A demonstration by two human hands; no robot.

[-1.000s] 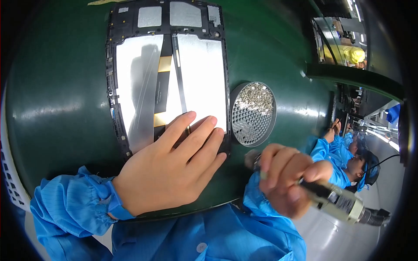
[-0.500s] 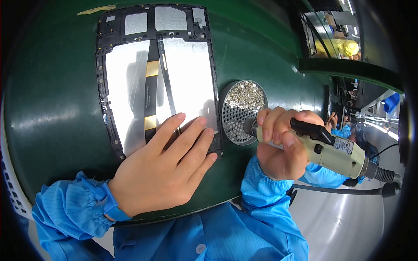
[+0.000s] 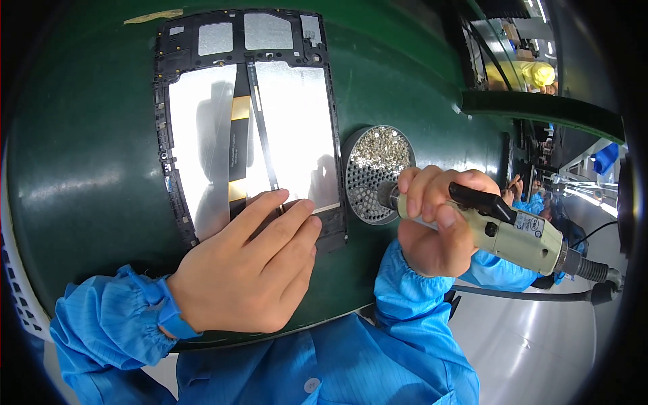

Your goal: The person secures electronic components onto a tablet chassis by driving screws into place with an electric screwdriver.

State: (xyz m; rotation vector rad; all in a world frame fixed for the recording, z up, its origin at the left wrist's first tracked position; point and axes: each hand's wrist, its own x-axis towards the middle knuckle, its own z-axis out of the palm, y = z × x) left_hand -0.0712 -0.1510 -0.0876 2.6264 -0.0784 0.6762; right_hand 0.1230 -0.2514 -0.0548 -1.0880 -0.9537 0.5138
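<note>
1. Head view, left: the bare left hand (image 3: 246, 270) lies across the lower end of a flat, rectangular black-framed panel with silver metal plates (image 3: 297, 135). Its fingers are extended and slightly curved, gripping nothing. Uneven pressure could skid the panel over the dark green tabletop (image 3: 88, 162), or crease the thin black ribbon strip (image 3: 260, 121) reaching to the fingertips.

2. Head view, right: the right hand (image 3: 439, 223) is wrapped around a pale green, cylindrical powered screwdriver with a black lever (image 3: 523, 236). Its nose is over the round grey dish (image 3: 347, 165) of small silvery screws (image 3: 381, 148), just beside the panel; whether the tip touches is hidden. A sideways shove could tip the dish and scatter screws onto the panel, and an accidental lever squeeze might flick some out.
</note>
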